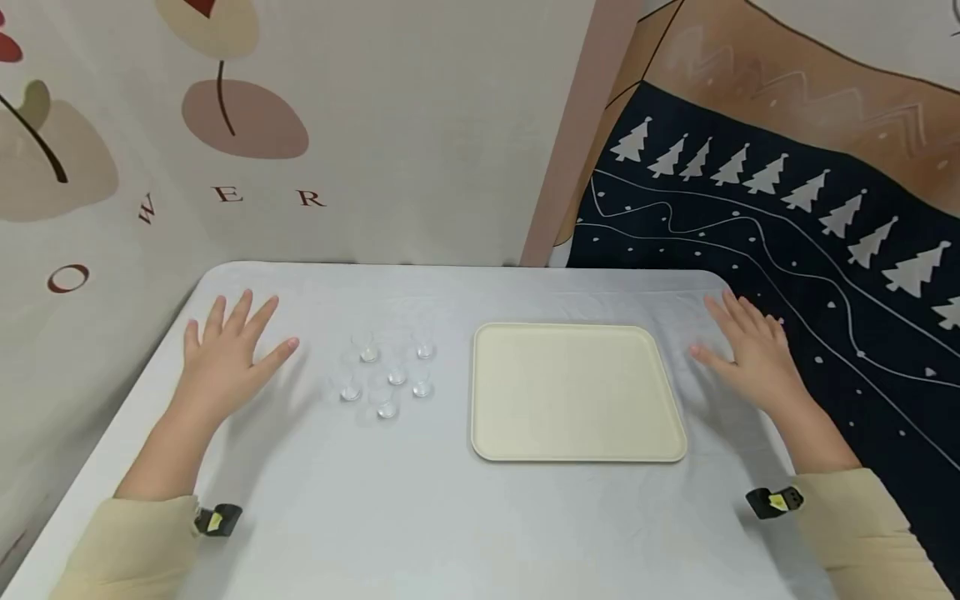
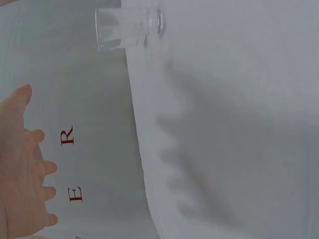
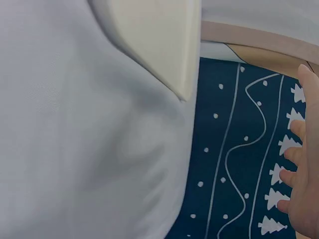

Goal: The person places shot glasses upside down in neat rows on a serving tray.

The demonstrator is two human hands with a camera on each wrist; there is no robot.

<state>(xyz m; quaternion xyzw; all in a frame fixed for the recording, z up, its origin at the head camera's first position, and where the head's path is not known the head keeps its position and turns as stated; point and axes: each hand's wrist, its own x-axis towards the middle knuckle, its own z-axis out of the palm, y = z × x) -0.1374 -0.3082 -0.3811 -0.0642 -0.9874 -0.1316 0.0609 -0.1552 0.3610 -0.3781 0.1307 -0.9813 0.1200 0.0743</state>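
My left hand (image 1: pixel 225 362) hovers over the left side of the table, fingers straight and spread, holding nothing. To its right stand several small clear glasses (image 1: pixel 387 408) in a loose cluster. One clear glass (image 2: pixel 128 29) shows near the top of the left wrist view, apart from the left hand (image 2: pixel 25 174). A cream rectangular tray (image 1: pixel 577 392) with rounded corners lies right of the glasses, with nothing on it. Beyond the tray's right side, my right hand (image 1: pixel 757 358) is held up with fingers extended, also holding nothing. The tray's corner (image 3: pixel 164 55) appears in the right wrist view.
A white cloth (image 1: pixel 360 517) covers the table. Behind it hangs a pale fabric (image 1: pixel 420 133) printed with letters and leaf shapes. A dark fabric with white trees (image 1: pixel 750 242) hangs at the right. Dark wrist devices (image 1: pixel 219 520) sit at both sleeve cuffs.
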